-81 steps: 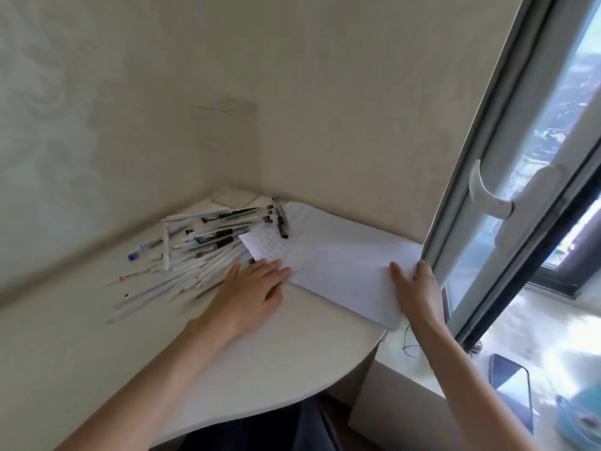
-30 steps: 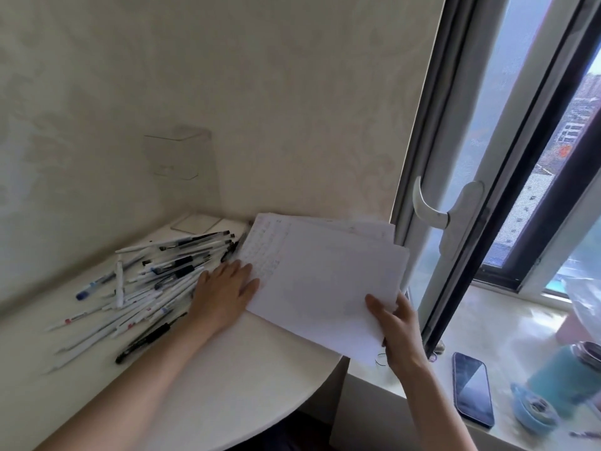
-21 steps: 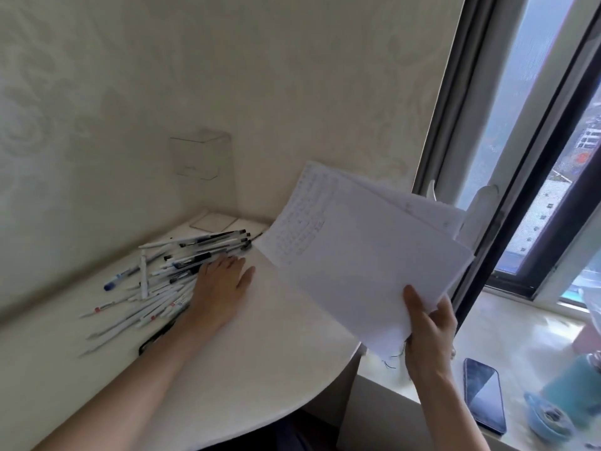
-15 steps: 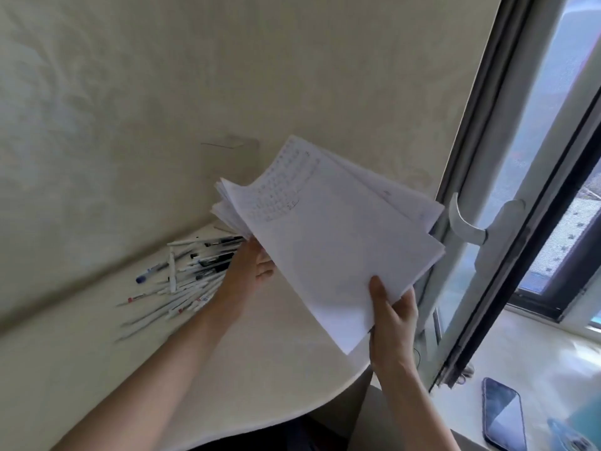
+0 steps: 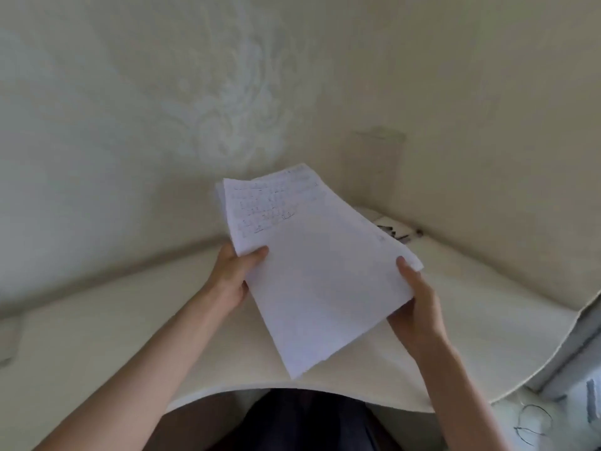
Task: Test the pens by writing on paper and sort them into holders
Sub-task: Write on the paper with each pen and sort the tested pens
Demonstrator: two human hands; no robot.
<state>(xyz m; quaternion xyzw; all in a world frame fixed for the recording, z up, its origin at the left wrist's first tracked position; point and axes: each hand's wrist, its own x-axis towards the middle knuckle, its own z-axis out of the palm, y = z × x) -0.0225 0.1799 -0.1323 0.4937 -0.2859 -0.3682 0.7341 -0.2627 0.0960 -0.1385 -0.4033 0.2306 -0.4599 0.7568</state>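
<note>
From the head camera, the only view, you hold a stack of paper [image 5: 320,271] up off the pale curved desk [image 5: 97,336] with both hands. Your left hand [image 5: 232,276] pinches its left long edge, thumb on top. Your right hand [image 5: 419,309] grips the right edge near the corner closest to you, thumb also on top. The stack's long axis runs away from you toward the wall, its far end leaning a little left. That far end carries the handwriting, while the half nearer you is blank. It hangs over the middle of the desk, so setting it down is likely a short, straight drop. A few dark ends of the pens [image 5: 397,233] show past the stack's right edge, nearer your right hand; their direction cannot be told. A clear holder [image 5: 379,154] stands against the wall beyond them.
</note>
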